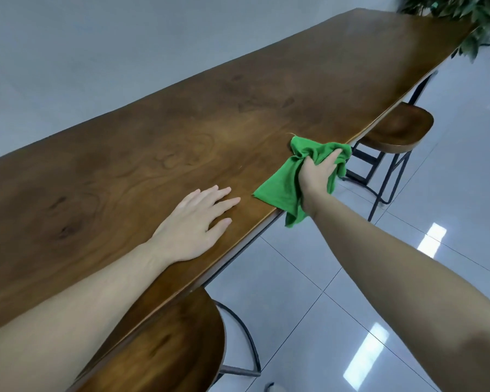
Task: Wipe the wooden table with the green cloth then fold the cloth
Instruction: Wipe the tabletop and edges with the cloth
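Note:
A long dark wooden table [238,103] runs from the lower left to the upper right. The green cloth [280,188] lies bunched at the table's near edge, one corner hanging over the side. My right hand [317,174] grips the crumpled middle of the cloth and presses it on the wood. My left hand [195,222] rests flat on the tabletop to the left of the cloth, fingers spread, holding nothing.
Two wooden stools with black metal frames stand along the near side, one [399,131] just beyond the cloth, one [167,340] under my left forearm. A leafy plant [470,21] overhangs the table's far end. Glossy grey floor tiles [351,292] lie to the right.

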`<state>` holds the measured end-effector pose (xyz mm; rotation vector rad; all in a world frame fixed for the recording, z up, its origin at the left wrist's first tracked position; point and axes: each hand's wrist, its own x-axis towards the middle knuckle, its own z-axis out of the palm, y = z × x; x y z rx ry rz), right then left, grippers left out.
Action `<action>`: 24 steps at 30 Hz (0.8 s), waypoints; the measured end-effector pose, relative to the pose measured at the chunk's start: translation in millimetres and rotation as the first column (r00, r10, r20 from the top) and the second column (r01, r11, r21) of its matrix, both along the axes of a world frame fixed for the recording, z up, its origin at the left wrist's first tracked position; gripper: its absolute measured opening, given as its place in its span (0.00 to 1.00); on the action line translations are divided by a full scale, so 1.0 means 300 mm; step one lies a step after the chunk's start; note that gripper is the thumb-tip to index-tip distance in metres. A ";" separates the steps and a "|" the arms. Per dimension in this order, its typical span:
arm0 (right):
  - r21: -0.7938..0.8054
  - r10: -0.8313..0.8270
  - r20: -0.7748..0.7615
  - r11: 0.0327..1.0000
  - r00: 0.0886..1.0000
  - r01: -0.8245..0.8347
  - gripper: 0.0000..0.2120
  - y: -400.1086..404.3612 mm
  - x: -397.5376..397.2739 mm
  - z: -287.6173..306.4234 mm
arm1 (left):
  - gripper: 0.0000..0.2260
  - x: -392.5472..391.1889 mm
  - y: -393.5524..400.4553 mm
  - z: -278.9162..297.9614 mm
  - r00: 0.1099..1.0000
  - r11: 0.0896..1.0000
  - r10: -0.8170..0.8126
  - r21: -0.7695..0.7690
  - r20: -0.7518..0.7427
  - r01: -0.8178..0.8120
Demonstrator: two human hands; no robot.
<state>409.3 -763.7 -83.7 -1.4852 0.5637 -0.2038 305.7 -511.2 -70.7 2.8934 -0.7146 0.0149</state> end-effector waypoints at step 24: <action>0.047 -0.017 0.047 0.999 0.999 0.015 0.37 0.271 -0.287 -0.063 | 0.17 -0.042 0.033 0.042 1.000 0.972 -0.006 -0.235 0.026 0.012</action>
